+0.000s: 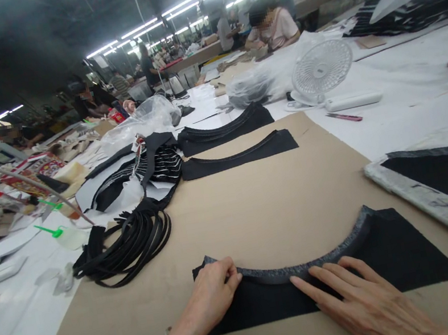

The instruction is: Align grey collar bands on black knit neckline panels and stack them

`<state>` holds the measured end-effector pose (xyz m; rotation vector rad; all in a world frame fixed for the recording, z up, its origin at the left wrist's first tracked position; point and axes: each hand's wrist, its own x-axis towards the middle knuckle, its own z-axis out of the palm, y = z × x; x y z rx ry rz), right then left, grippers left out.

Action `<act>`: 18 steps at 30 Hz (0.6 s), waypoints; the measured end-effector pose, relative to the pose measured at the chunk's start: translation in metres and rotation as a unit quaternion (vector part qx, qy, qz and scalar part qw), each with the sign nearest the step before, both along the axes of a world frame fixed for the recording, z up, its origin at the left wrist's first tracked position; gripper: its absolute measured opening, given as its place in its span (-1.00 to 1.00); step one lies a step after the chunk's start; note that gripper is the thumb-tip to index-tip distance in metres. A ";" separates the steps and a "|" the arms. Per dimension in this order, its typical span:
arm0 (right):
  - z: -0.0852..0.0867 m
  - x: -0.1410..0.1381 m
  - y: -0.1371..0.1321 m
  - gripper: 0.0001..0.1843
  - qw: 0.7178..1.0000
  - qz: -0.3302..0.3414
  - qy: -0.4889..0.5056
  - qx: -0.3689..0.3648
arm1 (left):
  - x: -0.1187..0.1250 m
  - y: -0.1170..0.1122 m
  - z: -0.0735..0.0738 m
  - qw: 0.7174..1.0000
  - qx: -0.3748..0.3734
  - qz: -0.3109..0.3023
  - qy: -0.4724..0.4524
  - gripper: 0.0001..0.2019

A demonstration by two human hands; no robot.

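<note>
A black fabric piece [407, 250] lies flat before me, its upper edge curved inward. Along that curve runs a grey-black edge strip [269, 275], which looks folded or raised. My left hand [217, 287] is closed at the left end of the curve, thumb and fingers pinching the edge. Flat on the same piece rests my right hand [354, 294], fingers spread, with its fingertips touching just below the strip near the middle. Beyond them, two similar curved black pieces lie at the far side of the brown board, the nearer one [243, 155] single.
The brown board [265, 206] covers the table's front. On its left sits a coil of black strips [134, 247], beside a green-tipped bottle [69, 238]. A marble-like slab [408, 181] bearing another black piece is at right. A fan [322, 69] and a pen [345, 116] lie farther back.
</note>
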<state>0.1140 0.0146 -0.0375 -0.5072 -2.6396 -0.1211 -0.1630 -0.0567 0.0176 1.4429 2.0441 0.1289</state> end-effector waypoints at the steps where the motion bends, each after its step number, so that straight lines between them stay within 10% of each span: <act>1: 0.000 -0.001 0.000 -0.50 1.000 -0.002 -0.001 -0.001 | 0.000 0.000 0.000 1.000 0.001 -0.002 0.002 -0.85; 18: 0.004 -0.015 0.006 -0.66 0.999 0.012 -0.038 -0.007 | -0.004 0.003 -0.004 1.000 -0.010 -0.010 0.014 -0.84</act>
